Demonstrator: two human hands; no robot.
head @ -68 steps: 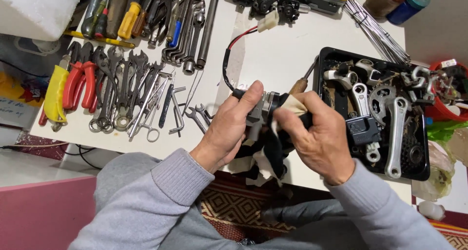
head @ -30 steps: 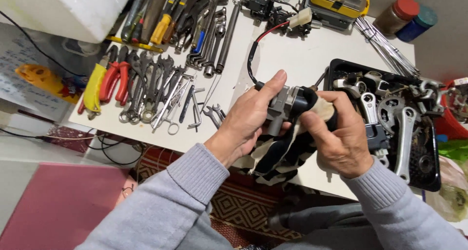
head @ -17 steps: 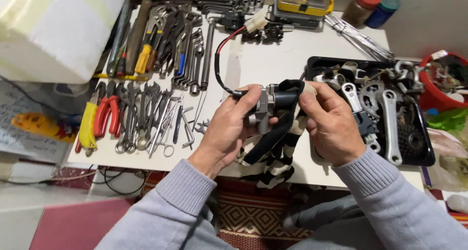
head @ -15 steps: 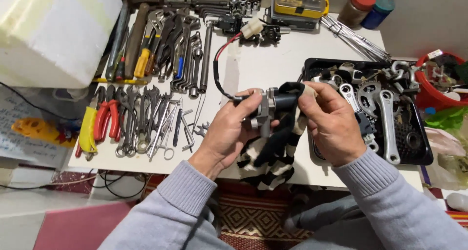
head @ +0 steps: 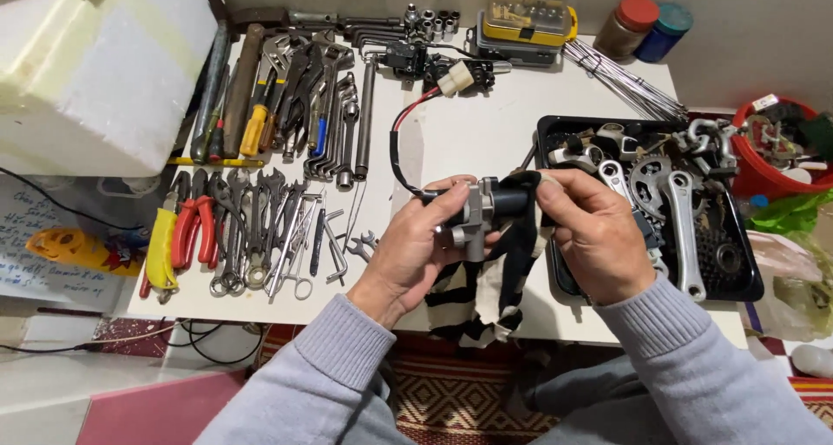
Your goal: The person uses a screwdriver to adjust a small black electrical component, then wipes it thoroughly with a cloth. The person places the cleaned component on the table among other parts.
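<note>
1. White workbench (head: 468, 150) under you, pretty packed, with a patterned rug below its front edge.
2. Dead centre, just above the bench's near edge, you've got a small grey metal part (head: 473, 224) with a dark cylindrical end, raised off the surface between both hands.
3. Your left hand (head: 416, 254) is clenched around the part from the left side, thumb on top.
4. Your right hand (head: 599, 237) is pinching a black-and-white striped rag (head: 486, 293) against the dark end of the part; the rest of the rag hangs down over the bench edge.
5. A red and black cable (head: 401, 146) runs from the part up to a white connector (head: 454, 78) near the back.
6. Just right of your right hand sits a black tray (head: 746, 280) full of crank arms and sprockets.
7. Left side: rows of wrenches (head: 260, 228), plus red-handled pliers (head: 195, 228) and yellow-handled ones next to them.
8. Back edge has a yellow bit case (head: 529, 18) and two jars (head: 646, 27); a red tub (head: 751, 172) sits far right.
</note>
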